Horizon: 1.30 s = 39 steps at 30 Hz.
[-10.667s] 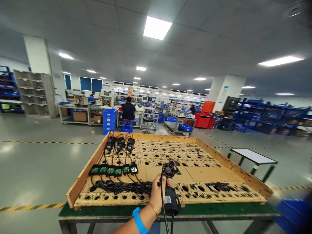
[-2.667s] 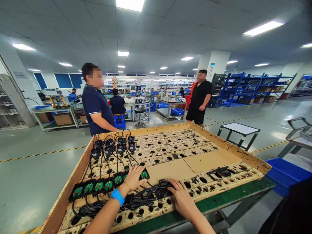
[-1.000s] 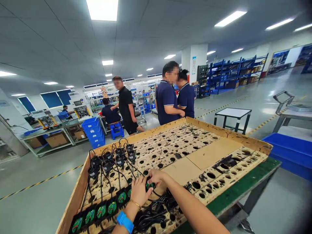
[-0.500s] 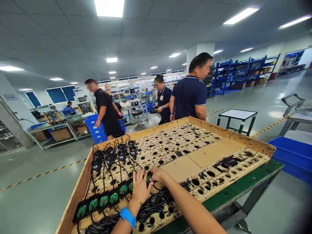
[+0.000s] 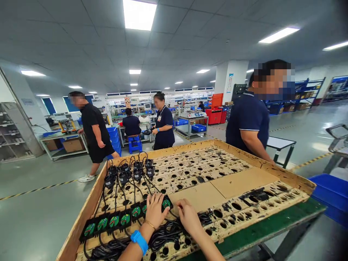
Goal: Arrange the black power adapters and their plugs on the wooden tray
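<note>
A factory hall with ceiling lights and blue racking was recorded by the head camera; a green-topped table (image 5: 261, 232) carried a wooden perforated tray (image 5: 244, 159). Six black units with green boards (image 5: 114, 222) were seen laid in a row at the tray's near left, their cables (image 5: 163, 237) bundled in front. Most holes were unfilled. The left hand (image 5: 154, 214) rested flat and open on the row's last unit (image 5: 165, 203); the right hand (image 5: 188, 219) lay open just beside it, gripping nothing.

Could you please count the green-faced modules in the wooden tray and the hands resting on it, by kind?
Green-faced modules: 7
Hands, left hand and right hand: 2
Total: 9
</note>
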Each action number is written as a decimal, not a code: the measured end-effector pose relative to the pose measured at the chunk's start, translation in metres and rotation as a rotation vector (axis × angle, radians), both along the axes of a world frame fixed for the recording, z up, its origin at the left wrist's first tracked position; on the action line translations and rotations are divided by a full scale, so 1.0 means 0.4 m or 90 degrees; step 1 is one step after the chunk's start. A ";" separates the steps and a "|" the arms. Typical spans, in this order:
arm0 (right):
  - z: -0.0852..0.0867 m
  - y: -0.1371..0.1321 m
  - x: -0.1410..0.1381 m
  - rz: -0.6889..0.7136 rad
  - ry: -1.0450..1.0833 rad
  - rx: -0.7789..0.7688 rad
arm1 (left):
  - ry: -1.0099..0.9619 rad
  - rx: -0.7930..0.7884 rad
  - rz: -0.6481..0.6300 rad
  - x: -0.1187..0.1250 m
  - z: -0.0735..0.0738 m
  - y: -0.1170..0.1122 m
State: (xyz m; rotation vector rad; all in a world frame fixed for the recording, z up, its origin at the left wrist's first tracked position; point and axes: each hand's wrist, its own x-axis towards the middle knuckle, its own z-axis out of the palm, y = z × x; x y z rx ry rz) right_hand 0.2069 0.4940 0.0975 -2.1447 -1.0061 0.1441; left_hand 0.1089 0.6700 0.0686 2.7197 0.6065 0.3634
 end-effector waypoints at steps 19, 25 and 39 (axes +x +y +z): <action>0.028 0.129 0.012 0.130 -0.108 -0.285 | -0.077 -0.056 0.033 -0.015 0.024 -0.049; 0.030 0.130 0.043 0.156 -0.085 -0.288 | -0.069 -0.056 0.033 -0.016 0.039 -0.052; 0.057 0.092 0.005 0.112 -0.077 -0.270 | -0.106 -0.051 0.030 -0.011 0.018 -0.045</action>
